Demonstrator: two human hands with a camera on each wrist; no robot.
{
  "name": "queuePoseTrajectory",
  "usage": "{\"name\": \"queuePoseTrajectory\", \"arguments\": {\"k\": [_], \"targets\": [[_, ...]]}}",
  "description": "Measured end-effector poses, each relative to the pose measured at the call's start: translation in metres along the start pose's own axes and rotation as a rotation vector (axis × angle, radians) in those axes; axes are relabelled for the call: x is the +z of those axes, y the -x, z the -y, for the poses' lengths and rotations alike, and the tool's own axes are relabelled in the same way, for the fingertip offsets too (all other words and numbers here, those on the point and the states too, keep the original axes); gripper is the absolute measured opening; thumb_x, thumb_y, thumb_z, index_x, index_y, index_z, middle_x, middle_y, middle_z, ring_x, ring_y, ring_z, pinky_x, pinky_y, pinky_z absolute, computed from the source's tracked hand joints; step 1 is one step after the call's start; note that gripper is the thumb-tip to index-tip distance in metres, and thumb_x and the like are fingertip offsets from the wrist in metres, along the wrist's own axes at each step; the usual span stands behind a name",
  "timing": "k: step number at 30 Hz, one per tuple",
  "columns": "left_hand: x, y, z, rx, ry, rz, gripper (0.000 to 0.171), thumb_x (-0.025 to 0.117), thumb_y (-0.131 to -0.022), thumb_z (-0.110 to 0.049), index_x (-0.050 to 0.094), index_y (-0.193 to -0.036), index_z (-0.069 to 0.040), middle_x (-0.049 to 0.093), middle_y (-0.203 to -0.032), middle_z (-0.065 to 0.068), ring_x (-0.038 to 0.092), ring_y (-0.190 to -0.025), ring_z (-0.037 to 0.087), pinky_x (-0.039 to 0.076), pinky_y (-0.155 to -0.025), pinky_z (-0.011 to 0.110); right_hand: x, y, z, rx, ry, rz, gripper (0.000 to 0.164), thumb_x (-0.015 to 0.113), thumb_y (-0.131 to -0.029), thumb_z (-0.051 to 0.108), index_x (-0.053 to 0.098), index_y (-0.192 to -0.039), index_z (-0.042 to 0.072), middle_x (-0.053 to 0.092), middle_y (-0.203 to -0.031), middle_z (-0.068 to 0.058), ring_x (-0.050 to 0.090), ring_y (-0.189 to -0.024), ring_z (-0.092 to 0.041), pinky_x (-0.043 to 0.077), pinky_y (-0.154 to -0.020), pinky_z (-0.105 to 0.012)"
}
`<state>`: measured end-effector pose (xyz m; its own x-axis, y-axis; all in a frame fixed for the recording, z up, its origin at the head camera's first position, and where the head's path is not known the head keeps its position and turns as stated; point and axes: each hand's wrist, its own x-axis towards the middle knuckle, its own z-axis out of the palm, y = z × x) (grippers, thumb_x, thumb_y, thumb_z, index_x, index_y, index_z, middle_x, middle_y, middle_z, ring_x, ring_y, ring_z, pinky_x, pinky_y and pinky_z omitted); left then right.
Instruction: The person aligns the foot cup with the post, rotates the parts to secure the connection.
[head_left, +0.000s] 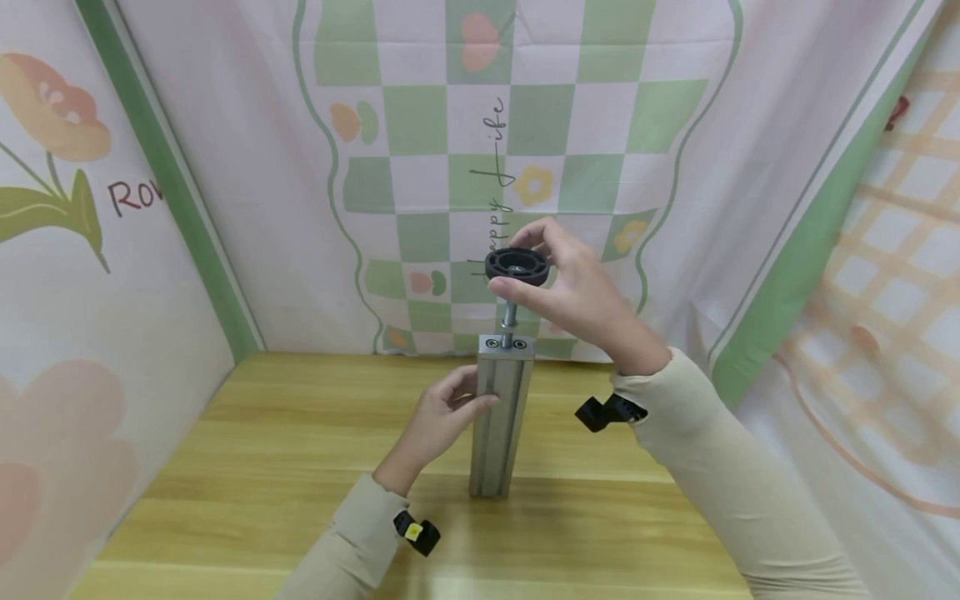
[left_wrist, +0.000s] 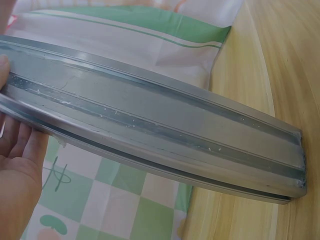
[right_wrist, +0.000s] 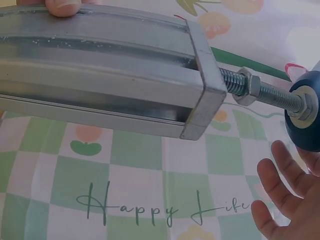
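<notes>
An aluminium profile point(head_left: 497, 425) with lengthwise grooves stands upright on the wooden table. My left hand point(head_left: 442, 417) grips its upper part, thumb on the near face; the left wrist view shows the profile point(left_wrist: 150, 120) running down to the tabletop. From the end plate point(right_wrist: 207, 82) on top rises a threaded rod with a hex nut point(right_wrist: 248, 86). A black round levelling foot point(head_left: 517, 265) sits at the rod's upper end. My right hand point(head_left: 573, 283) pinches the foot's rim between thumb and fingers; several other fingers stretch out below it in the right wrist view.
The wooden table point(head_left: 300, 442) reaches back to a hanging green-and-white checked cloth point(head_left: 420, 183). Printed cloth also hangs on the left and right sides. Each sleeve cuff carries a small black camera mount point(head_left: 611, 412).
</notes>
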<state>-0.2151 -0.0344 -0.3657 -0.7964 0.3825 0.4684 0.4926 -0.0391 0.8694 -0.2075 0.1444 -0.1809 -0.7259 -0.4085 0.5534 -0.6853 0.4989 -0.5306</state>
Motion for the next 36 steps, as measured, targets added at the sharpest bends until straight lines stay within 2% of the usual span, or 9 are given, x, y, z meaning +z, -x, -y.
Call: {"name": "queuePoseTrajectory", "arguments": {"k": [2, 4, 10, 14, 19, 23, 26, 29, 36], "targets": [[0.000, 0.000, 0.000, 0.001, -0.002, 0.000, 0.033, 0.060, -0.089, -0.013, 0.053, -0.121, -0.006, 0.060, -0.105, 0.006, 0.057, -0.099, 0.026, 0.048, -0.086, 0.031, 0.001, 0.000, 0.000, 0.004, -0.007, -0.001, 0.045, 0.070, -0.080, 0.026, 0.046, -0.112, 0.005, 0.054, -0.097, -0.004, 0.054, -0.082, -0.017, 0.047, -0.065, -0.034], [0.000, 0.000, 0.000, -0.001, 0.000, 0.000, 0.033, 0.060, -0.089, -0.013, 0.054, -0.121, -0.006, 0.060, -0.105, 0.006, 0.057, -0.099, 0.026, 0.048, -0.086, 0.031, 0.002, 0.000, -0.001, -0.023, -0.014, -0.003, 0.046, 0.069, -0.081, 0.026, 0.045, -0.115, 0.005, 0.054, -0.101, -0.005, 0.054, -0.085, -0.017, 0.047, -0.070, -0.034], [0.000, 0.000, 0.001, 0.000, -0.004, 0.000, 0.033, 0.060, -0.089, -0.014, 0.054, -0.121, -0.007, 0.060, -0.105, 0.006, 0.057, -0.099, 0.024, 0.048, -0.086, 0.030, 0.004, 0.001, -0.005, -0.208, -0.036, -0.002, 0.042, 0.064, -0.084, 0.015, 0.051, -0.124, 0.006, 0.048, -0.128, -0.010, 0.048, -0.110, -0.019, 0.045, -0.084, -0.036], [-0.001, -0.001, 0.002, 0.011, -0.003, -0.003, 0.033, 0.061, -0.089, -0.013, 0.054, -0.120, -0.007, 0.060, -0.104, 0.006, 0.058, -0.098, 0.024, 0.048, -0.086, 0.031, 0.002, 0.002, -0.005, -0.298, -0.073, 0.042, 0.038, 0.056, -0.089, 0.012, 0.051, -0.126, 0.003, 0.042, -0.136, -0.010, 0.040, -0.122, -0.020, 0.042, -0.091, -0.037], [0.000, 0.000, 0.002, 0.010, -0.005, -0.005, 0.033, 0.061, -0.089, -0.013, 0.054, -0.120, -0.006, 0.060, -0.104, 0.006, 0.058, -0.098, 0.023, 0.048, -0.086, 0.031, -0.002, 0.002, -0.009, -0.268, -0.167, 0.139, 0.044, 0.034, -0.092, 0.013, 0.042, -0.133, 0.002, 0.035, -0.141, -0.008, 0.032, -0.127, -0.018, 0.031, -0.100, -0.042], [0.000, 0.000, 0.002, 0.000, -0.003, -0.004, 0.033, 0.061, -0.089, -0.013, 0.054, -0.121, -0.006, 0.060, -0.105, 0.006, 0.058, -0.098, 0.022, 0.048, -0.086, 0.030, 0.000, -0.002, -0.024, -0.278, -0.204, 0.170, 0.049, 0.030, -0.089, 0.013, 0.040, -0.137, 0.007, 0.033, -0.143, -0.003, 0.027, -0.130, -0.017, 0.022, -0.104, -0.044], [-0.001, 0.001, 0.001, 0.000, 0.001, -0.003, 0.033, 0.061, -0.089, -0.013, 0.054, -0.120, -0.006, 0.060, -0.104, 0.007, 0.058, -0.098, 0.022, 0.048, -0.086, 0.031, 0.001, -0.004, -0.034, -0.317, -0.208, 0.172, 0.048, 0.030, -0.091, 0.014, 0.041, -0.137, 0.010, 0.035, -0.142, -0.002, 0.032, -0.128, -0.018, 0.027, -0.103, -0.041], [-0.001, 0.001, 0.001, 0.003, 0.001, -0.002, 0.033, 0.061, -0.089, -0.013, 0.054, -0.120, -0.006, 0.061, -0.104, 0.007, 0.058, -0.098, 0.023, 0.048, -0.086, 0.031, 0.001, -0.004, -0.035, -0.343, -0.223, 0.158, 0.044, 0.031, -0.091, 0.011, 0.046, -0.133, 0.006, 0.040, -0.138, -0.007, 0.039, -0.122, -0.021, 0.036, -0.097, -0.036], [0.000, 0.000, 0.000, -0.007, -0.008, -0.006, 0.032, 0.061, -0.089, -0.013, 0.055, -0.119, -0.006, 0.061, -0.104, 0.006, 0.058, -0.098, 0.023, 0.048, -0.086, 0.030, -0.005, 0.001, -0.012, -0.301, -0.210, 0.125, 0.036, 0.040, -0.092, 0.004, 0.049, -0.127, -0.005, 0.044, -0.125, -0.018, 0.048, -0.106, -0.023, 0.046, -0.084, -0.027]]}}
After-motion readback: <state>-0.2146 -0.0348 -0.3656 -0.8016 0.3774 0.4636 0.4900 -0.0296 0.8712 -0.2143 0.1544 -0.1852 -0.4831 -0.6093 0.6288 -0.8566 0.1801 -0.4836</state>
